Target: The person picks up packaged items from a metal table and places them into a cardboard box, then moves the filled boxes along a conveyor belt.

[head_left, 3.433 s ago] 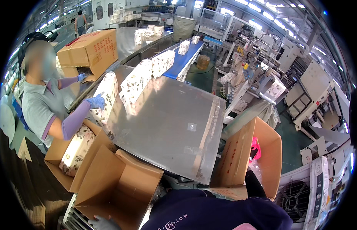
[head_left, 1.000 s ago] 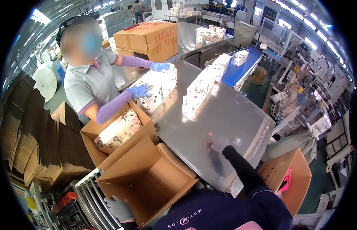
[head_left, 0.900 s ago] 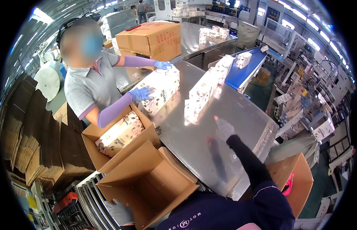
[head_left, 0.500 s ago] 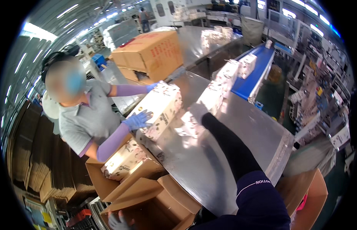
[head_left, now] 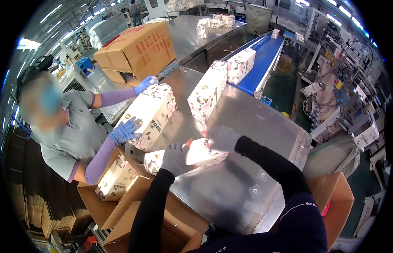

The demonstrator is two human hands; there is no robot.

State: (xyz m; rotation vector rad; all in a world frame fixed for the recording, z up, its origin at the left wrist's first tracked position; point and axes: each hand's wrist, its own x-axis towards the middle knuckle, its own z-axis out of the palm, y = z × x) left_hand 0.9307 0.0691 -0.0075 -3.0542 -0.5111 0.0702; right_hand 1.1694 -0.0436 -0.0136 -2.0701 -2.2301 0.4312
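A long white pack (head_left: 205, 152) with a floral print lies on the metal table before me. My left hand (head_left: 175, 159), in a grey glove, is closed around its left part. My right hand (head_left: 224, 138), gloved alike and slightly blurred, grips its far edge towards the right end. Just beyond my hands, a taller row of floral packs (head_left: 208, 90) stands on the table. To the left, a co-worker's purple-gloved hands (head_left: 125, 130) hold a large block of floral packs (head_left: 152, 114) at both ends.
An open carton (head_left: 179, 223) sits below my left arm, beside a carton (head_left: 105, 211) holding floral packs. A blue conveyor belt (head_left: 264, 55) carries another pack (head_left: 241, 65). A large closed carton (head_left: 139, 52) stands at the far left; another carton (head_left: 338, 202) is at right.
My left hand has risen from the open carton onto the pack. My right hand has drawn nearer, off the standing row. The pack now lies crosswise between both hands.
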